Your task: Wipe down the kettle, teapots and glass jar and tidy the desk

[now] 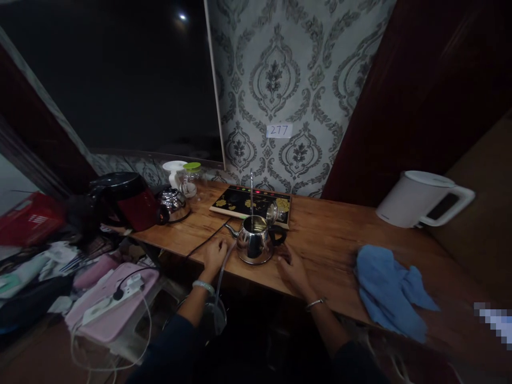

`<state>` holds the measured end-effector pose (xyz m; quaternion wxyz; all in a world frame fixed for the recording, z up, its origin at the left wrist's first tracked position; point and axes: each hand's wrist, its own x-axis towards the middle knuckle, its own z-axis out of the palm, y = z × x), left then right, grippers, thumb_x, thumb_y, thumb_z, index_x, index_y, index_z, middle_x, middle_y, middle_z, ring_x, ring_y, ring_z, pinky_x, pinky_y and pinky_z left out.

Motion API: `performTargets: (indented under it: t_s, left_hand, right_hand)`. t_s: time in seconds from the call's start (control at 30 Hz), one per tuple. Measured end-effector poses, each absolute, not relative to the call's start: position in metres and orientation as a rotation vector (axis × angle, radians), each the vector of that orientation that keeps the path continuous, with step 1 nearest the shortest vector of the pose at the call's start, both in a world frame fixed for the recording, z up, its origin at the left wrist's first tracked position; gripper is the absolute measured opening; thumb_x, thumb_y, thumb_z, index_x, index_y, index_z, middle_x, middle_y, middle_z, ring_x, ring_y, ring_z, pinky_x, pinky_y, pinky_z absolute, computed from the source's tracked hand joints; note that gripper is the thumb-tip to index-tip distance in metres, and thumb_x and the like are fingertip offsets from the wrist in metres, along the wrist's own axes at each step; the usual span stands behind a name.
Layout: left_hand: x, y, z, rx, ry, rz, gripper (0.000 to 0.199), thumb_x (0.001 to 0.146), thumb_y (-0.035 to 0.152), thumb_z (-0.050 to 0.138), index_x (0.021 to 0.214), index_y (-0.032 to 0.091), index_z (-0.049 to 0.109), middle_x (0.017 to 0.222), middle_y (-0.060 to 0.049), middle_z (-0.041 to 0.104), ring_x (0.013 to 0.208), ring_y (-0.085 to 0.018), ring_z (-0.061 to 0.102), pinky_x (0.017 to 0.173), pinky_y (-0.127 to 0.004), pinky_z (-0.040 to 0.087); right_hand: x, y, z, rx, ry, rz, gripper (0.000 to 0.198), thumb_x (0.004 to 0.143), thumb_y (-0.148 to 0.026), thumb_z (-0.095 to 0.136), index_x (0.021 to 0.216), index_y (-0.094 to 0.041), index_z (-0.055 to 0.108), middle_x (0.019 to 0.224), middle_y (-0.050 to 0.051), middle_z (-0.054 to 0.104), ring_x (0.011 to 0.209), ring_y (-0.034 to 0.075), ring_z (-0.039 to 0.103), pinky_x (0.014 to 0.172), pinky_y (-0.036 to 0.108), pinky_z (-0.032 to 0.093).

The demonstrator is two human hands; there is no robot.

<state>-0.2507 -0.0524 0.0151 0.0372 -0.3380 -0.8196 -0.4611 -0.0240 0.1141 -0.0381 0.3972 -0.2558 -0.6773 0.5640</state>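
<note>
A shiny metal kettle (255, 246) with a black handle stands near the table's front edge. Its round lid (272, 212) is raised, leaving the mouth uncovered. A thin upright shiny rod or pipe (252, 186) shows above the mouth; where it ends I cannot tell. My left hand (215, 256) is curled beside the spout, and whatever its fingers may hold is hidden. A clear hose (223, 274) runs down close by it over the edge. On the other side, my right hand (294, 271) has its fingers apart near the kettle's base, holding nothing.
Behind the kettle lies a black hot plate (236, 201) with yellow flowers. Leftward stand a second metal kettle (175, 204), a glass jar (193, 181) and a red-black appliance (130, 200). A blue cloth (386, 285) and white jug (416, 197) occupy the right.
</note>
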Motion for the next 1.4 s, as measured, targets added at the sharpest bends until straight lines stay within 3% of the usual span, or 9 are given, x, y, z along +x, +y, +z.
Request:
performTargets:
  t_s: [0.57,0.83,1.13,1.4]
  left_hand:
    - [-0.254,-0.054,0.009,-1.067,-2.649,-1.077,0.019,0.089,0.024,0.056,0.082,0.018,0.071,0.079,-0.005,0.073,0.078,-0.02,0.067,0.069,-0.028,0.043]
    - [-0.253,-0.053,0.009,-1.09,-2.661,-1.009,0.018,0.089,0.025,0.056,0.08,0.018,0.07,0.081,-0.006,0.073,0.079,-0.021,0.067,0.068,-0.029,0.042]
    - [-0.245,-0.052,0.018,-1.059,-2.723,-0.983,0.031,0.087,0.047,0.062,0.073,0.02,0.066,0.073,-0.003,0.068,0.071,-0.02,0.064,0.062,-0.028,0.038]
    - [-0.24,-0.053,0.025,-1.062,-2.759,-0.933,0.031,0.088,0.047,0.061,0.075,0.02,0.067,0.072,-0.004,0.069,0.071,-0.02,0.065,0.06,-0.028,0.035]
  right_hand:
    - [-0.026,0.116,-0.05,-0.64,-1.711,1.433,0.071,0.078,-0.034,0.064,0.147,-0.023,0.053,0.116,0.009,0.076,0.1,0.026,0.071,0.093,0.046,0.058]
    - [-0.026,0.116,-0.049,-0.656,-1.72,1.419,0.07,0.077,-0.033,0.063,0.146,-0.022,0.054,0.112,0.009,0.076,0.097,0.024,0.071,0.092,0.044,0.059]
    - [-0.022,0.114,-0.042,-0.649,-1.761,1.38,0.069,0.078,-0.033,0.063,0.146,-0.023,0.055,0.115,0.009,0.076,0.099,0.026,0.072,0.092,0.046,0.059]
    - [-0.023,0.118,-0.046,-0.637,-1.775,1.42,0.071,0.079,-0.034,0.063,0.149,-0.023,0.052,0.117,0.009,0.076,0.099,0.025,0.072,0.094,0.045,0.059]
